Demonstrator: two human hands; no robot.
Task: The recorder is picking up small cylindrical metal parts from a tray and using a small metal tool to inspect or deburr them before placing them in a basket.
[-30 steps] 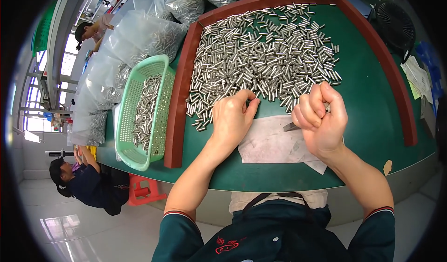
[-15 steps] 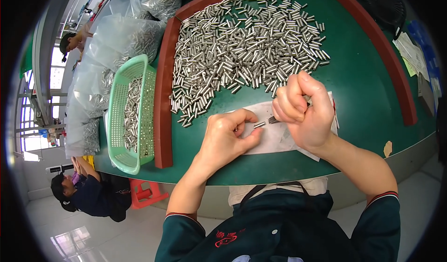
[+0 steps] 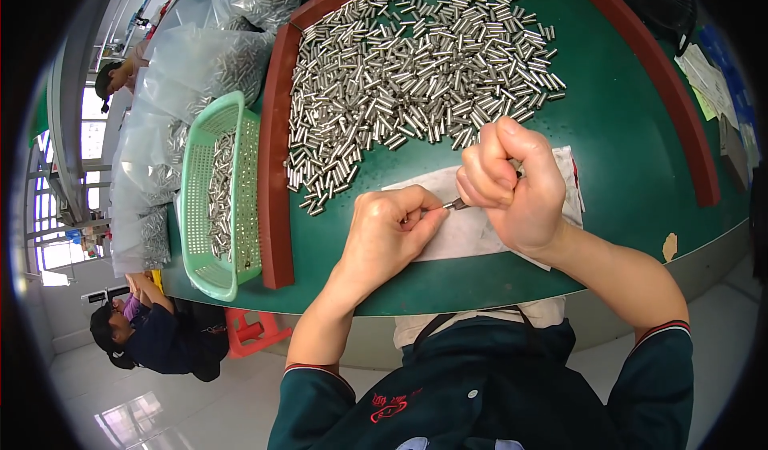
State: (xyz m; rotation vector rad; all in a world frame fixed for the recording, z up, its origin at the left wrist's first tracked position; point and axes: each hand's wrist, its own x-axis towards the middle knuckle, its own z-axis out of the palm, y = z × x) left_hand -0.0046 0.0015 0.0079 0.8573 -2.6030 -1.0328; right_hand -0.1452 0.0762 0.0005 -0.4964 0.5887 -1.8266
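My left hand [image 3: 382,224] is closed, thumb and forefinger pinching a small metal pin [image 3: 446,207]; the fingers cover most of it. My right hand [image 3: 518,190] makes a fist around a slim tool whose dark metal tip [image 3: 458,203] sticks out toward the left. That tip meets the pin's end; the tool's handle is hidden in the fist, so its kind does not show. Both hands are over a stained white cloth [image 3: 472,238] lying on the green tabletop [image 3: 624,154]. Beyond them spreads a large heap of short silvery metal pins [image 3: 424,82].
Red-brown rails [image 3: 278,178] border the work area. Left of them stands a light green basket [image 3: 192,218] with more pins, beside clear plastic bags [image 3: 180,74] of metal parts. Papers [image 3: 708,78] and a black fan [image 3: 660,6] are at far right. A person [image 3: 164,330] sits at left near a red stool [image 3: 254,332].
My left fingers have closed further over the pin, and my right hand has shifted slightly left. The tool tip and the pin, apart before, now meet.
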